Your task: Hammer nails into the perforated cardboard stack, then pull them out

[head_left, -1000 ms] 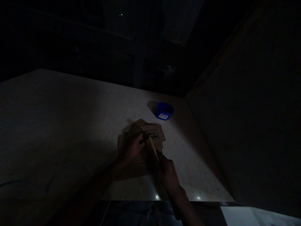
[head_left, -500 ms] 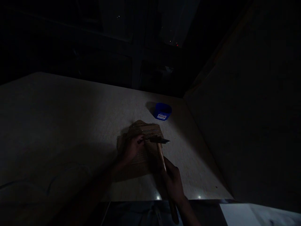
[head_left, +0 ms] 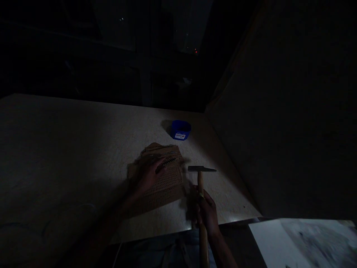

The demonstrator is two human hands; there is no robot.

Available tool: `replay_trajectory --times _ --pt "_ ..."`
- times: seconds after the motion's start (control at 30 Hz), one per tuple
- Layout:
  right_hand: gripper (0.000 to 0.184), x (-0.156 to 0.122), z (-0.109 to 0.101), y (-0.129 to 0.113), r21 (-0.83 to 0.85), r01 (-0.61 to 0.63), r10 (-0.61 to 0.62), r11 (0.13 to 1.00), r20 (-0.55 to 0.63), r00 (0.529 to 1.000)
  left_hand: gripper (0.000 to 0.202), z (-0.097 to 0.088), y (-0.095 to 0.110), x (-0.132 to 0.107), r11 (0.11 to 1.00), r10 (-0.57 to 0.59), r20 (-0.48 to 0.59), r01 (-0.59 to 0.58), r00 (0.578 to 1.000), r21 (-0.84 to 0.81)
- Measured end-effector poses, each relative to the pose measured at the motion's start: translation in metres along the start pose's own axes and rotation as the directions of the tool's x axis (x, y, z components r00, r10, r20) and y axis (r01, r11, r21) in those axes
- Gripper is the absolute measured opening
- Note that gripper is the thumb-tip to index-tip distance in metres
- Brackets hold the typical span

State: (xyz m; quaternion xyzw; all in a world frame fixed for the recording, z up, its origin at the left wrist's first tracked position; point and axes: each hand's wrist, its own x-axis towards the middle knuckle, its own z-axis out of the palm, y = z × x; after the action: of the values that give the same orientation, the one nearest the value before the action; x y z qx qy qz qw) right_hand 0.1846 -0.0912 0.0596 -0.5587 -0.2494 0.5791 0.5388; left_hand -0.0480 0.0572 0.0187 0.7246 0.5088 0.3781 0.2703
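Note:
The scene is very dark. My right hand (head_left: 206, 213) is closed round the wooden handle of a small hammer (head_left: 201, 172), whose metal head hangs just right of a brown perforated board (head_left: 164, 182). My left hand (head_left: 149, 174) rests on that board with fingers stretched towards a dark row of small pieces (head_left: 167, 163) near its far edge. The board lies on a pale speckled tabletop (head_left: 69, 141).
A blue tub (head_left: 180, 129) with a label stands beyond the board. A dark wall panel (head_left: 279, 130) rises along the table's right side. A white sheet (head_left: 292, 242) lies at the lower right. Beyond the table's far edge all is dark.
My right hand has drawn the hammer off the board, to the right and towards me. My left hand stays on the board. The view has shifted slightly.

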Motion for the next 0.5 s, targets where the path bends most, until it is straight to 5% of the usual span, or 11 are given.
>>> replay_trajectory --times 0.27,0.5 --pt "0.057 0.002 0.001 0.008 0.012 0.043 -0.044 0.999 0.154 0.987 0.051 -0.017 0.036 0.006 0.86 0.185 0.066 -0.194 0.981 0.472" --pt "0.047 -0.002 0.008 0.002 -0.076 0.076 -0.061 0.994 0.181 0.982 0.064 0.005 0.035 0.002 0.843 0.142 0.166 -0.207 0.976 0.497"
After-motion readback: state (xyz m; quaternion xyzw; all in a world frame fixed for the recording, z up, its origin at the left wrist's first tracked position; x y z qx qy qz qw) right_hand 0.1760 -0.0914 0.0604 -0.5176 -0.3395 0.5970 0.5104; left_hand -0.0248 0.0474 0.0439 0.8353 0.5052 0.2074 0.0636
